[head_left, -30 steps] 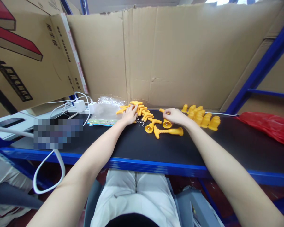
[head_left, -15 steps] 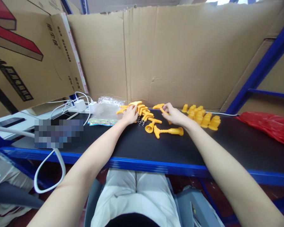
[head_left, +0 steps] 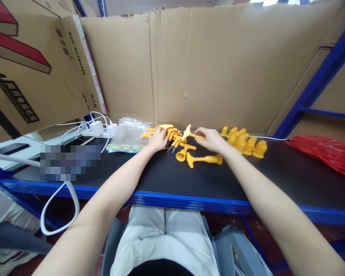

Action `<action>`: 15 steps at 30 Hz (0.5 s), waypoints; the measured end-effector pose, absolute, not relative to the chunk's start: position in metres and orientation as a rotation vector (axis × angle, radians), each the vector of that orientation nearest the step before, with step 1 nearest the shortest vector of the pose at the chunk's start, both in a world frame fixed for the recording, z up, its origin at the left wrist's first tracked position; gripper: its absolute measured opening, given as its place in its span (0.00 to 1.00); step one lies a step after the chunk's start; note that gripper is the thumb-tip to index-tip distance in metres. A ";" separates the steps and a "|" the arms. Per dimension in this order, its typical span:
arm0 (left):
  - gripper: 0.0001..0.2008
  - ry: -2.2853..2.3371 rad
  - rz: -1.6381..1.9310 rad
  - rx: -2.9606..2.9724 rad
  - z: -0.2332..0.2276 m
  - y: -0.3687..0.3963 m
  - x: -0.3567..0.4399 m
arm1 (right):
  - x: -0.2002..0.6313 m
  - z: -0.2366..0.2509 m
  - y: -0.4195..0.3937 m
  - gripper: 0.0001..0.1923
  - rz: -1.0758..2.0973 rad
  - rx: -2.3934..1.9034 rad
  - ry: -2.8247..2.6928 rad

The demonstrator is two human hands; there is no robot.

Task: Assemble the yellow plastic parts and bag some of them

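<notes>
My right hand (head_left: pixel 211 138) grips a yellow T-handled plastic piece (head_left: pixel 189 133) and holds it just above the black tabletop (head_left: pixel 172 176), handle end pointing left. My left hand (head_left: pixel 157 139) rests on a pile of yellow T-handle parts with small metal screws (head_left: pixel 172 134) at the back of the table; whether its fingers hold one is hidden. Two assembled yellow pieces lie in front of the hands: one short (head_left: pixel 183 151), one long (head_left: pixel 204 159). A cluster of yellow bell-shaped caps (head_left: pixel 245 142) stands to the right of my right hand.
A clear plastic bag (head_left: pixel 128 136) lies left of the pile. White chargers and cables (head_left: pixel 99 128) sit further left. A red plastic bag (head_left: pixel 327 151) lies at the far right. Cardboard sheets (head_left: pixel 218 69) wall off the back, and a blue shelf post (head_left: pixel 319 80) rises at right.
My right hand has lifted the T-handled piece off the table and swung it toward the left, over the pile. My left hand has stayed on the pile.
</notes>
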State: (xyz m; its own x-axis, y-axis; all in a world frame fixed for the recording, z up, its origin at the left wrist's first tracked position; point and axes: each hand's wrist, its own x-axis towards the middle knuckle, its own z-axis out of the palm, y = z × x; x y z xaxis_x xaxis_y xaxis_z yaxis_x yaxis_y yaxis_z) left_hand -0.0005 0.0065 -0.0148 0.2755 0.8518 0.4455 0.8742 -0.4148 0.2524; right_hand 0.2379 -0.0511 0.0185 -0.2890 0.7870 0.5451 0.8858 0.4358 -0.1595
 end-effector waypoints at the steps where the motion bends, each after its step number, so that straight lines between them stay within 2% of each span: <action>1: 0.18 -1.690 -0.844 -2.471 -0.015 0.007 -0.001 | 0.238 0.019 -0.051 0.09 -0.254 -1.410 -2.138; 7: 0.17 -1.658 -0.929 -2.420 -0.015 0.007 -0.001 | 0.238 0.020 -0.054 0.11 -0.351 -1.433 -2.159; 11: 0.22 -1.321 -1.031 -2.435 -0.005 -0.006 0.003 | 0.236 0.022 -0.057 0.11 -0.412 -1.400 -2.184; 15: 0.27 -1.090 -0.969 -2.565 0.004 -0.024 0.013 | 0.230 0.021 -0.059 0.12 -0.450 -1.227 -2.251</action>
